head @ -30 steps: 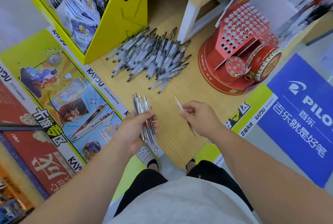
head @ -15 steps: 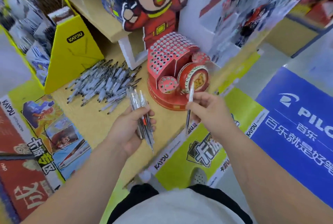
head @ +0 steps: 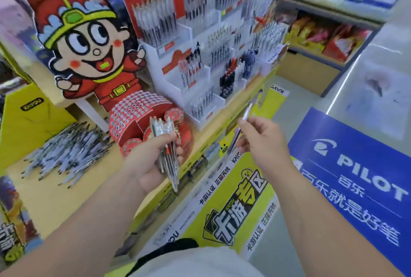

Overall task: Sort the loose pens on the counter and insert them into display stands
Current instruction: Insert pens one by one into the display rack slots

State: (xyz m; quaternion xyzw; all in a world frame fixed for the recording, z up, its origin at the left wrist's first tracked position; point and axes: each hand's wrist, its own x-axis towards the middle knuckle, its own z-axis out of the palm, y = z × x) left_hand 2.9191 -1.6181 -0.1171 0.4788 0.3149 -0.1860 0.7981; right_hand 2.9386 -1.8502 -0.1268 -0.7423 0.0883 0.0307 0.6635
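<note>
My left hand [head: 149, 161] grips a bundle of several clear pens [head: 165, 143], tips pointing down, just in front of the red display stand [head: 133, 109] dotted with empty holes. My right hand [head: 260, 141] pinches a single pen [head: 243, 121], tilted up and to the right, over the counter's front edge. A heap of loose pens [head: 69, 145] lies on the wooden counter [head: 66, 192] at the left. White tiered stands [head: 200, 76] filled with pens rise behind the red one.
A cartoon figure cutout [head: 89, 38] stands behind the red stand. A yellow cardboard display [head: 29, 121] sits at the far left. A blue Pilot sign [head: 355, 176] lies lower right, and shelves with goods [head: 322, 36] stand across the aisle.
The view has swung up and to the right, bringing the white stands into sight. My right hand has lifted its pen higher and further right; my left hand keeps the bundle.
</note>
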